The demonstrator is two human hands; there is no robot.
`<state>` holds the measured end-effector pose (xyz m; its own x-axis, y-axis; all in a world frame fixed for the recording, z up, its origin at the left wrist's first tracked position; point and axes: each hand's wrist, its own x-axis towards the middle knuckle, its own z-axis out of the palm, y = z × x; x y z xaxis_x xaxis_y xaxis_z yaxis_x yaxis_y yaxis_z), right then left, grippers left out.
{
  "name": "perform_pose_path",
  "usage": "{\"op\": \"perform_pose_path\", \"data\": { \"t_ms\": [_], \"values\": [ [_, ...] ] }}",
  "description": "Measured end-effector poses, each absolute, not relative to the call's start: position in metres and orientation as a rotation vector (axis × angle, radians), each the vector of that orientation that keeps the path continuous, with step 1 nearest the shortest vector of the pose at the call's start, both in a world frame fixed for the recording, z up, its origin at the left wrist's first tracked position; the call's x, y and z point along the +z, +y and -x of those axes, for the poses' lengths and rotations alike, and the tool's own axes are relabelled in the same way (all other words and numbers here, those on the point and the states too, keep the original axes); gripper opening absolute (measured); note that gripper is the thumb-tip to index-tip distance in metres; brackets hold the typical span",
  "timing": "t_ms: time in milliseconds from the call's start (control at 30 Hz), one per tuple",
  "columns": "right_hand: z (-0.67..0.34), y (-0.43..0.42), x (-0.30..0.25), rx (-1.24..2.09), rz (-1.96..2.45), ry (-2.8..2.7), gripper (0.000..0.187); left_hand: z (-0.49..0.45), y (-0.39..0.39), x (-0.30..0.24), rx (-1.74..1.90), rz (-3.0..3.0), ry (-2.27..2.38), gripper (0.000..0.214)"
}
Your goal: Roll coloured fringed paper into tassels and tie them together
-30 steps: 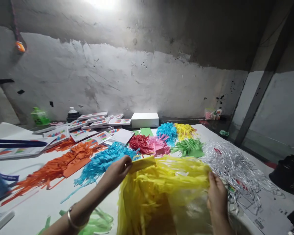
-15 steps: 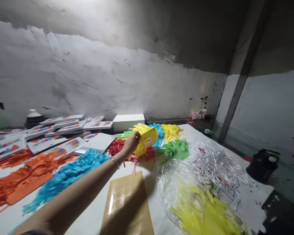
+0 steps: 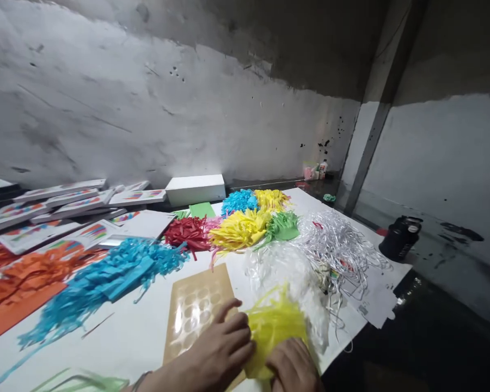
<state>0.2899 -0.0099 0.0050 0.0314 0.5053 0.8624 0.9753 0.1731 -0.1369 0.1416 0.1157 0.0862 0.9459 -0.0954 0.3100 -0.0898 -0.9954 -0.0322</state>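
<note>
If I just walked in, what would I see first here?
Probably the bright yellow fringe mid-table, with long blue fringe to its left and a shiny silvery tangle to its right. At the bottom, the left hand and right hand are at a second yellow bunch.

The sticker sheet (image 3: pixel 188 310) lies on the counter (image 3: pixel 126 332) left of the strip bundle (image 3: pixel 276 321); farther back, flat packs (image 3: pixel 81 204) lie left of the box (image 3: pixel 196 190).
</note>
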Motion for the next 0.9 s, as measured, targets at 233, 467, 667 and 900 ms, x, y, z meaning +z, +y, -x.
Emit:
{"op": "perform_pose_path", "data": {
  "t_ms": [233, 467, 667, 900],
  "values": [
    [-0.25, -0.013, 0.003, -0.668, 1.509, -1.644, 0.031, -0.036, 0.109, 0.076, -0.039, 3.203, -0.548, 0.03],
    [-0.218, -0.027, -0.008, -0.686, 1.173, -1.856, 0.031, -0.008, 0.085, 0.103, -0.639, 3.515, -0.891, 0.049],
    [-0.209, -0.051, -0.002, -0.787, 1.123, -1.972, 0.028, -0.024, 0.074, 0.078, -0.44, 3.527, -0.46, 0.019],
    [-0.22, -0.069, -0.003, -0.757, 1.208, -1.942, 0.036, 0.013, 0.059, 0.086, -0.351, 3.409, -0.7, 0.02]
  ]
}}
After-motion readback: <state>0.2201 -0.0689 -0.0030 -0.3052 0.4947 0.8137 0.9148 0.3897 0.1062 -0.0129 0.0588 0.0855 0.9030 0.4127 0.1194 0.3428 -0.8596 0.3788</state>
